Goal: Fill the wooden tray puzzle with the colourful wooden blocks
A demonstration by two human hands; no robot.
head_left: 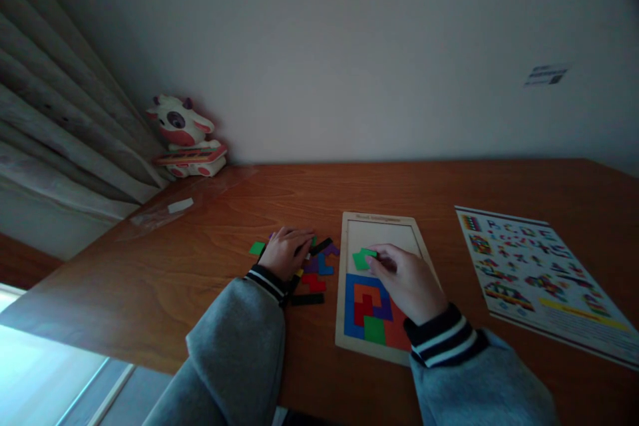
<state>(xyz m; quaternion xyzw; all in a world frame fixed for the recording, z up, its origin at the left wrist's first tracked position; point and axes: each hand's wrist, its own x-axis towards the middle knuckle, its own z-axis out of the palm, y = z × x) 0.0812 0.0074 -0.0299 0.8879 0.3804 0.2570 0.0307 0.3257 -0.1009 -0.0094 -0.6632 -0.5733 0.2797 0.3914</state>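
Between the thumb and fingers of my right hand (407,279) is a green puzzle piece (363,259), held over the wooden puzzle board (341,306). The lower part of that board is filled with blue, orange, red, purple and green pieces, partly covered by my right hand and cuff. Its upper part shows bare pale wood. My left hand (285,253) lies palm down with fingers stretched over a pile of loose pieces left of the board. Around it show a red piece (313,283), a blue piece (325,266), a black bar (307,299) and a green piece (257,248).
A printed pattern sheet (542,266) lies right of the board. At the back left stands a toy cow with a keyboard (184,136), with clear plastic wrapping (164,216) in front of it. A curtain (64,100) hangs at the left. The wooden table (214,326) meets the wall behind.
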